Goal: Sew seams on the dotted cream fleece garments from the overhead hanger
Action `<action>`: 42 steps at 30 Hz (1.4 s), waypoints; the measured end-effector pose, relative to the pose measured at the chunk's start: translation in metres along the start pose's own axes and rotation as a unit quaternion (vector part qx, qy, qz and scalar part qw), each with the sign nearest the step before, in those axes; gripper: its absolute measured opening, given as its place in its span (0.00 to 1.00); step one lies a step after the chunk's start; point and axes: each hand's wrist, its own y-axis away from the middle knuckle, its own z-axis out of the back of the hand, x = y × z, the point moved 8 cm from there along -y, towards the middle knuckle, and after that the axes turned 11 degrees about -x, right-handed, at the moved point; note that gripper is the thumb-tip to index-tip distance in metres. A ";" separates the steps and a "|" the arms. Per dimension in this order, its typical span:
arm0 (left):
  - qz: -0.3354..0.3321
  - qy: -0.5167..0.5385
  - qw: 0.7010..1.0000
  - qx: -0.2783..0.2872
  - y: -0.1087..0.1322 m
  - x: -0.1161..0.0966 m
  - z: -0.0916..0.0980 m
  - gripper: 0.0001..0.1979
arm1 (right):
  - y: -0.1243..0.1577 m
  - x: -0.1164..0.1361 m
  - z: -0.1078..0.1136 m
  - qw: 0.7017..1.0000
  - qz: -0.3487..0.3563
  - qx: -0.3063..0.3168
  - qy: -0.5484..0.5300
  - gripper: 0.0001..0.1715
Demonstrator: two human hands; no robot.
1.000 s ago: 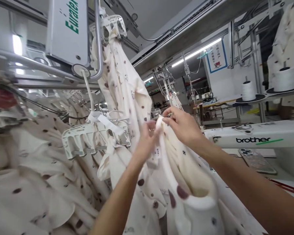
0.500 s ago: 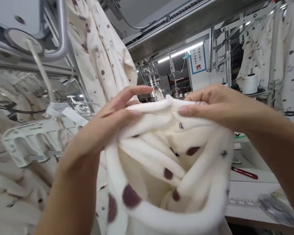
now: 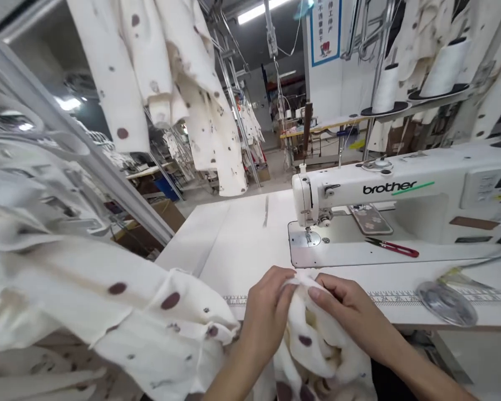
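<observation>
The garment is cut off at the bottom border. It is cream with brown dots, bunched at the near edge of the table; left hand and right hand both pinch its top fold

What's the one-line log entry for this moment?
left hand: grips spotted garment | right hand: grips spotted garment | where: table edge, before sewing machine
</observation>
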 end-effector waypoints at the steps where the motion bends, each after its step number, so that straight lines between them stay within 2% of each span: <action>1: -0.009 0.006 1.000 0.005 -0.001 0.001 0.000 0.08 | 0.001 0.000 0.001 1.000 -0.003 0.009 0.015 0.22; 4: -0.015 0.013 1.000 0.007 -0.003 0.003 0.000 0.05 | -0.002 0.003 0.012 0.996 0.006 0.009 0.085 0.18; 7: -0.040 0.018 0.999 0.027 -0.005 -0.003 -0.002 0.05 | -0.008 0.025 0.022 0.983 0.115 -0.015 0.144 0.13; 9: -0.064 0.019 0.997 0.044 -0.006 -0.008 -0.004 0.07 | -0.008 0.040 0.017 0.970 0.181 0.023 0.160 0.13; 11: -0.080 0.004 0.996 0.031 -0.008 -0.012 -0.002 0.08 | -0.011 0.046 0.012 0.965 0.182 0.061 0.178 0.11; 15: -0.126 -0.029 0.992 -0.002 -0.008 -0.019 0.002 0.05 | -0.021 0.043 0.016 0.977 0.084 0.068 0.185 0.08; 18: -0.193 -0.059 0.979 0.002 -0.004 -0.030 0.003 0.07 | -0.028 0.026 0.009 0.988 -0.040 0.137 0.064 0.07; 22: -0.268 -0.042 0.962 0.004 0.003 -0.043 0.004 0.10 | -0.030 -0.007 -0.015 0.944 -0.213 0.240 -0.084 0.08; 24: -0.278 -0.007 0.960 -0.004 0.004 -0.044 0.005 0.10 | -0.028 -0.019 -0.025 0.917 -0.274 0.258 -0.135 0.09; 26: -0.269 0.013 0.963 -0.025 0.004 -0.039 0.007 0.11 | -0.025 -0.021 -0.030 0.903 -0.290 0.250 -0.195 0.10; 28: -0.248 0.017 0.967 -0.054 0.003 -0.030 0.010 0.11 | -0.023 -0.016 -0.030 0.915 -0.241 0.215 -0.240 0.12; 30: -0.216 0.013 0.973 -0.086 0.001 -0.020 0.013 0.10 | -0.020 -0.010 -0.024 0.950 -0.147 0.140 -0.240 0.16; 32: -0.177 0.004 0.977 -0.122 -0.001 -0.011 0.016 0.09 | -0.013 -0.007 -0.018 0.977 -0.062 0.056 -0.196 0.19; 35: -0.119 0.007 0.981 -0.156 -0.010 -0.011 0.019 0.07 | -0.007 0.000 -0.011 0.994 -0.011 -0.032 -0.105 0.19; 37: -0.065 0.063 0.981 -0.170 -0.026 -0.022 0.026 0.06 | -0.014 0.026 0.002 0.997 0.035 -0.063 -0.032 0.18; 39: -0.010 0.166 0.973 -0.161 -0.049 -0.037 0.035 0.12 | -0.029 0.072 0.022 0.987 0.130 -0.079 0.056 0.17; 41: 0.011 0.267 0.958 -0.106 -0.074 -0.057 0.042 0.21 | -0.045 0.122 0.043 0.956 0.247 -0.079 0.135 0.16; 42: 0.014 0.298 0.953 -0.060 -0.084 -0.066 0.042 0.24 | -0.052 0.140 0.048 0.941 0.290 -0.055 0.165 0.16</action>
